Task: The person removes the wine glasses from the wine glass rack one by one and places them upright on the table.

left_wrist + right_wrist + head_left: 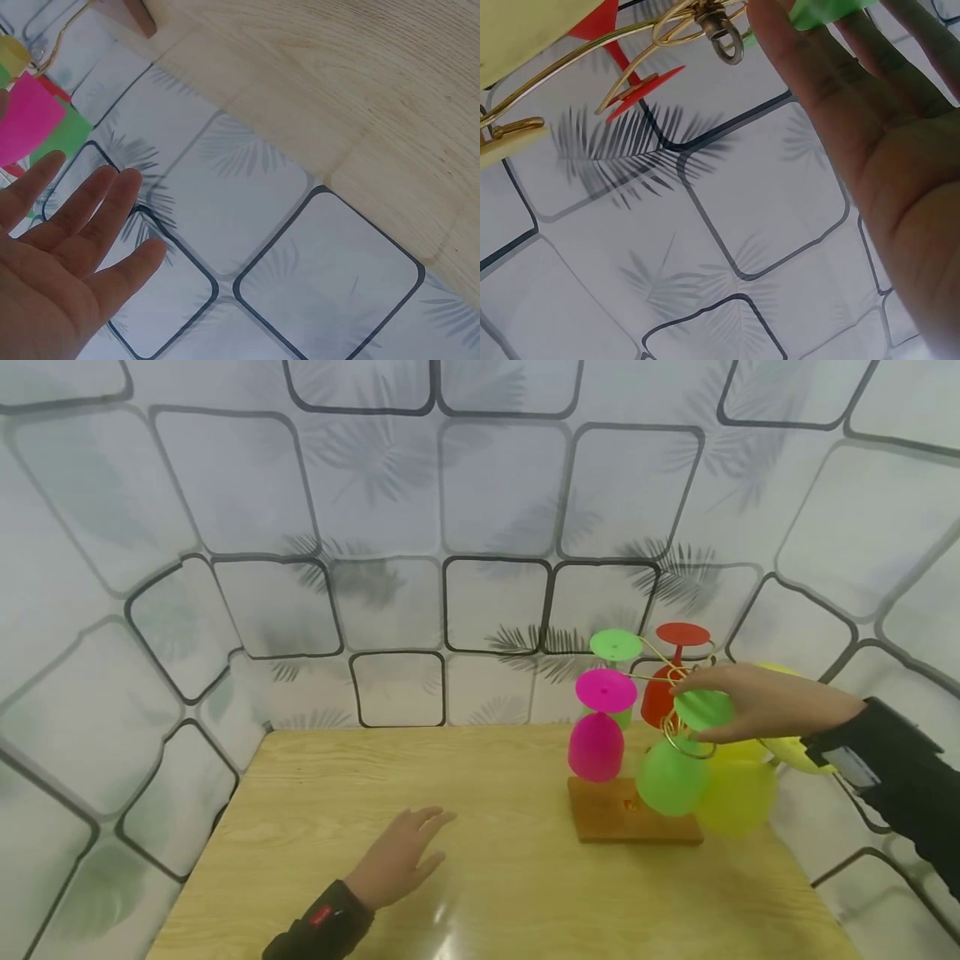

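My right hand [772, 700] pinches the round foot of a green plastic goblet [671, 781] at the right of the table. Bowl down, that goblet hangs beside the gold wire hooks [622, 36] of a glass rack, whose wooden base [637, 828] rests on the tabletop. In the right wrist view only a bit of green goblet [829, 12] shows past the fingers. Around the rack hang a magenta goblet [596, 747], a red goblet [660, 697], another green one and yellow ones, all upside down. My left hand [397, 860] hovers over the table with relaxed, spread fingers, holding nothing.
The light wood table [322, 793] meets a patterned wall covering [397, 689] at its back and sides. A yellow goblet [738, 797] hangs at the rack's right, close under my right forearm.
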